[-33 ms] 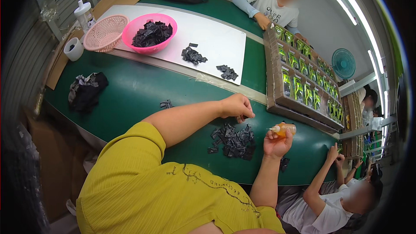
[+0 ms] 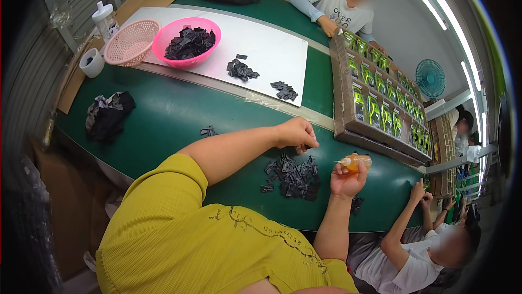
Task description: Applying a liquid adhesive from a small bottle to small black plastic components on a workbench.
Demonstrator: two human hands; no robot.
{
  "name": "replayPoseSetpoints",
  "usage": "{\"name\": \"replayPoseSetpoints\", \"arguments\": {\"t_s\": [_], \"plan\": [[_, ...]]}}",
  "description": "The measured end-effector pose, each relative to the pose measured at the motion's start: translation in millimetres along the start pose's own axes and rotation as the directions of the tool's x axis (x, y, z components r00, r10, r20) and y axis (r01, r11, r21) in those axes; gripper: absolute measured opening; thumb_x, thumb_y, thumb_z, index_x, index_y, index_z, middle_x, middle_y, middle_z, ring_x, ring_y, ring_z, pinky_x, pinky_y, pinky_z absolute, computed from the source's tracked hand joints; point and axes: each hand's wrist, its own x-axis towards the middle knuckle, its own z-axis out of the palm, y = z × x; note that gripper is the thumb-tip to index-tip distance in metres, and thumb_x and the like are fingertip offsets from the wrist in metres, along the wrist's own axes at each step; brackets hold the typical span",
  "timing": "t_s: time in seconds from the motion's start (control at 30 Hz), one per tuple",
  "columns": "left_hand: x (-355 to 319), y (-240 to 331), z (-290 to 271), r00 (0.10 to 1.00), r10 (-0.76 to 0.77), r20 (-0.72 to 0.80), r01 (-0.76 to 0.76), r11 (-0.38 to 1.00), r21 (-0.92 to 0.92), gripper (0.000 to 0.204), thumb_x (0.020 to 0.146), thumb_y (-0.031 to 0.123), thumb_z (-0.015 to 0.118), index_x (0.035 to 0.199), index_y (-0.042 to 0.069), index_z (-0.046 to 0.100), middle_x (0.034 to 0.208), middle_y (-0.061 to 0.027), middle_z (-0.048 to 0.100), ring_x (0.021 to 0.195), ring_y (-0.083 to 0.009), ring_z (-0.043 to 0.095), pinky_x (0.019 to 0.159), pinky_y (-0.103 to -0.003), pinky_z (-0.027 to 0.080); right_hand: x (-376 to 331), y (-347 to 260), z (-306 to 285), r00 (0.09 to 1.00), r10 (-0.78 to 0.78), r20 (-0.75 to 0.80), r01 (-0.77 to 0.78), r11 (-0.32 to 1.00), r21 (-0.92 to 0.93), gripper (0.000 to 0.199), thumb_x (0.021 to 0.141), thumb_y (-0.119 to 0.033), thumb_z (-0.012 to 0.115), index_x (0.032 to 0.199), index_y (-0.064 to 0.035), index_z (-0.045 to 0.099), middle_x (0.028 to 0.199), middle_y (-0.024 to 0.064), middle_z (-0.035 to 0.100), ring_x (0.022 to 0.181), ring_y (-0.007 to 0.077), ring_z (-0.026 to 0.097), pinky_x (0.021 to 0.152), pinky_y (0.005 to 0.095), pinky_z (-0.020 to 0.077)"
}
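My left hand (image 2: 296,133) reaches over the green table (image 2: 163,125), its fingertips pinched on a small black piece at the top edge of a pile of black plastic parts (image 2: 293,178). To the right of the pile, my right hand (image 2: 347,178) holds a small orange squeeze bottle (image 2: 356,162). Its white nozzle points left toward the left hand. A yellow-green sleeve covers my left shoulder.
A white board (image 2: 266,49) carries a pink bowl of black parts (image 2: 187,44), a pink basket (image 2: 130,41) and two small black heaps. A cardboard tray of green packets (image 2: 375,103) stands at right. A dark cloth (image 2: 109,114) lies left. Other people sit across (image 2: 340,5) and at lower right (image 2: 429,245).
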Motion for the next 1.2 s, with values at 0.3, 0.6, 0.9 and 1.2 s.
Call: {"name": "replayPoseSetpoints", "arguments": {"t_s": [0.3, 0.6, 0.9, 1.2], "plan": [[-2.9, 4.4, -1.4, 1.000, -0.029, 0.010, 0.028, 0.998, 0.052, 0.015, 0.074, 0.010, 0.070, 0.080, -0.002, 0.064, 0.065, -0.0049, 0.059, 0.054, -0.0115, 0.056, 0.047, -0.025, 0.047, -2.0, 1.0, 5.0, 1.000, 0.000, -0.009, 0.000, 1.000, -0.001, 0.027, 0.083, -0.022, 0.056, 0.102, -0.0037, 0.053, 0.081, 0.0097, 0.057, 0.056, 0.0127, 0.045, 0.050, 0.0251, 0.0371], [-3.2, 4.8, -2.4, 0.999, -0.052, -0.001, 0.052, 0.998, 0.045, 0.013, 0.073, 0.007, 0.070, 0.081, -0.001, 0.063, 0.068, -0.0052, 0.060, 0.055, -0.0121, 0.057, 0.048, -0.025, 0.049, -0.4, 0.7, 7.4, 0.999, 0.020, -0.032, -0.020, 1.000, 0.008, 0.029, 0.082, -0.021, 0.057, 0.104, -0.0021, 0.052, 0.081, 0.0104, 0.057, 0.055, 0.0125, 0.045, 0.050, 0.0246, 0.0369], [-1.3, 3.4, -0.2, 0.998, -0.021, 0.061, 0.017, 0.998, 0.068, 0.014, 0.074, 0.005, 0.069, 0.085, -0.001, 0.061, 0.071, -0.0061, 0.060, 0.057, -0.0126, 0.058, 0.048, -0.025, 0.050, -2.6, -0.5, 7.5, 0.999, 0.036, -0.026, -0.036, 0.999, 0.007, 0.027, 0.082, -0.021, 0.055, 0.103, -0.0036, 0.052, 0.081, 0.0107, 0.058, 0.056, 0.0139, 0.047, 0.050, 0.0264, 0.0380], [-0.2, -0.9, -0.1, 0.998, 0.034, 0.049, -0.036, 0.999, 0.024, 0.025, 0.077, 0.001, 0.066, 0.099, -0.005, 0.057, 0.070, -0.0078, 0.059, 0.056, -0.0138, 0.060, 0.047, -0.026, 0.052, -3.2, 0.6, 8.2, 0.998, 0.056, -0.002, -0.056, 0.998, 0.001, 0.028, 0.083, -0.021, 0.055, 0.104, -0.0031, 0.050, 0.082, 0.0118, 0.058, 0.055, 0.0139, 0.047, 0.049, 0.0262, 0.0393]]}}
